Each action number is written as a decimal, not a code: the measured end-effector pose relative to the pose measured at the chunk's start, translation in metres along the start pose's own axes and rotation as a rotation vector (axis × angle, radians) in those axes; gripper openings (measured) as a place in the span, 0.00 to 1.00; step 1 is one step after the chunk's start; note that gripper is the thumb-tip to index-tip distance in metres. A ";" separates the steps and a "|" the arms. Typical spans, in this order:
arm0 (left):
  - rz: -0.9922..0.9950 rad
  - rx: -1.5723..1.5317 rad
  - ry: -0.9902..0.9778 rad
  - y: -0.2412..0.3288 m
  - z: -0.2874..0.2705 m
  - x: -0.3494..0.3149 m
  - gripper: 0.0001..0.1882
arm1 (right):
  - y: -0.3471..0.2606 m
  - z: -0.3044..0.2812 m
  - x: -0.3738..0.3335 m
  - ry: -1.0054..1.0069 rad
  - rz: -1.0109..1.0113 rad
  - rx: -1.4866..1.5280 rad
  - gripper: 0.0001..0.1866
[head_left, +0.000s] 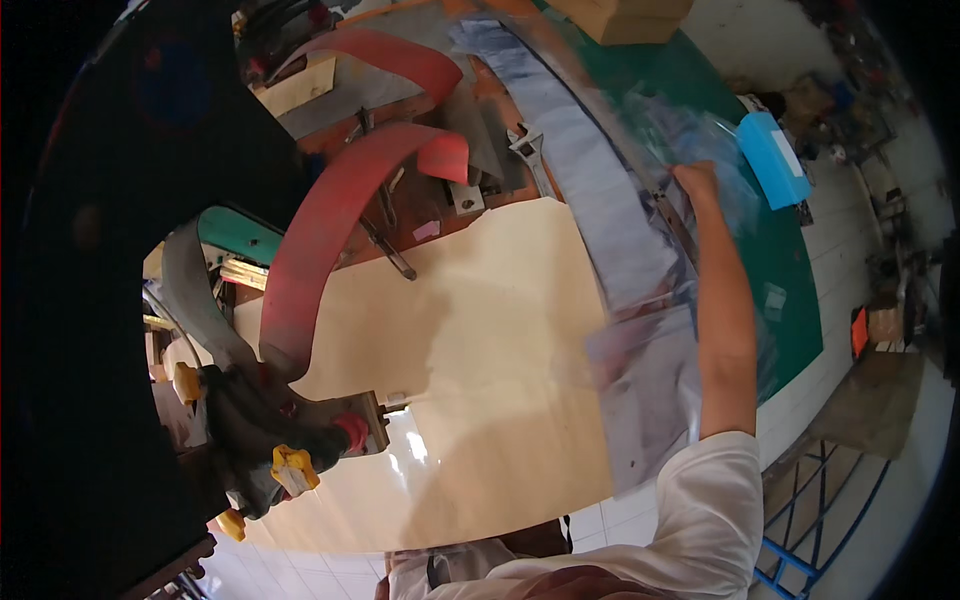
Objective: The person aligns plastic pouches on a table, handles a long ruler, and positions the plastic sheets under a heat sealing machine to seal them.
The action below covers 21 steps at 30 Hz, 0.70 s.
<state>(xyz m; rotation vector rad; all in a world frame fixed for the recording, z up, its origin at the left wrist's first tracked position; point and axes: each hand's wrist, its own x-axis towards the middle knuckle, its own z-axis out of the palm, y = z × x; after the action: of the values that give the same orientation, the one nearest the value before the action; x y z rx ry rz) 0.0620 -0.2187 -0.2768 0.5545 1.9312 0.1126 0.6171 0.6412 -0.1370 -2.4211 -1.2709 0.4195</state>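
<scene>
My right arm reaches up the right side of the table, and my right hand (pixel 697 178) is closed, fingers drawn together. It is at the left edge of a crumpled clear plastic sheet (pixel 725 150), beside a long narrow dark strip (pixel 675 225). What the fingers grip is too blurred to make out. A long bluish-grey cloth-like band (pixel 590 165) runs just left of the hand. Nearer my body, a thin grey translucent sheet (pixel 650 400) overlaps the right edge of a large pale wooden board (pixel 500 340). My left hand is out of sight.
A machine with yellow knobs (pixel 294 470) and a red curved belt (pixel 325 210) stands at the left. An adjustable wrench (pixel 530 150) lies beyond the board. On the right are a green mat (pixel 790 300), a blue box-like object (pixel 773 160) and a blue metal frame (pixel 820 500). A cardboard box (pixel 625 20) sits far back.
</scene>
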 end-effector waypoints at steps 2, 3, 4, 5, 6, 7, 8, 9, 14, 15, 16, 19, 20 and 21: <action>-0.023 -0.002 -0.010 -0.001 0.001 -0.011 0.10 | 0.008 -0.006 0.008 0.016 -0.112 -0.025 0.34; -0.036 -0.006 -0.011 -0.003 0.000 -0.017 0.10 | 0.011 -0.008 0.005 0.069 -0.185 -0.082 0.32; -0.046 -0.001 -0.008 -0.006 -0.003 -0.025 0.10 | 0.017 -0.012 0.000 0.122 -0.259 -0.138 0.30; -0.057 0.000 -0.019 -0.004 -0.002 -0.028 0.10 | 0.030 -0.022 0.001 0.193 -0.317 -0.138 0.28; -0.058 0.006 -0.031 -0.004 -0.001 -0.029 0.10 | 0.047 -0.036 0.000 0.269 -0.375 -0.144 0.26; -0.069 0.006 -0.032 -0.006 -0.001 -0.035 0.10 | 0.057 -0.051 -0.011 0.246 -0.405 -0.147 0.25; -0.075 0.006 -0.039 -0.006 -0.002 -0.039 0.10 | 0.068 -0.070 -0.022 0.229 -0.434 -0.152 0.25; -0.070 0.012 -0.047 -0.005 0.000 -0.040 0.10 | 0.088 -0.090 -0.027 0.236 -0.427 -0.181 0.24; -0.070 0.026 -0.091 0.002 0.006 -0.051 0.10 | 0.126 -0.148 -0.030 -0.175 -0.128 -0.277 0.39; -0.077 0.030 -0.088 0.005 0.006 -0.056 0.10 | 0.128 -0.147 -0.022 -0.304 -0.110 -0.157 0.42; -0.084 0.033 -0.095 0.009 0.006 -0.057 0.10 | 0.117 -0.145 -0.011 -0.150 -0.163 -0.285 0.45; -0.102 0.062 -0.122 0.020 0.006 -0.067 0.10 | 0.041 -0.126 -0.011 0.180 -0.453 -0.143 0.49; -0.120 0.081 -0.126 0.020 0.004 -0.076 0.10 | 0.005 -0.102 -0.032 0.064 -0.524 -0.053 0.49; -0.132 0.098 -0.132 0.021 0.002 -0.084 0.10 | -0.028 -0.079 -0.054 -0.050 -0.593 0.034 0.49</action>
<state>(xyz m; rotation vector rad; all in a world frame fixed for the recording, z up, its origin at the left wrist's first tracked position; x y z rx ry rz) 0.0975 -0.2362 -0.2000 0.4847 1.8454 -0.1013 0.6009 0.5966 -0.0492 -1.8849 -1.8888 0.3219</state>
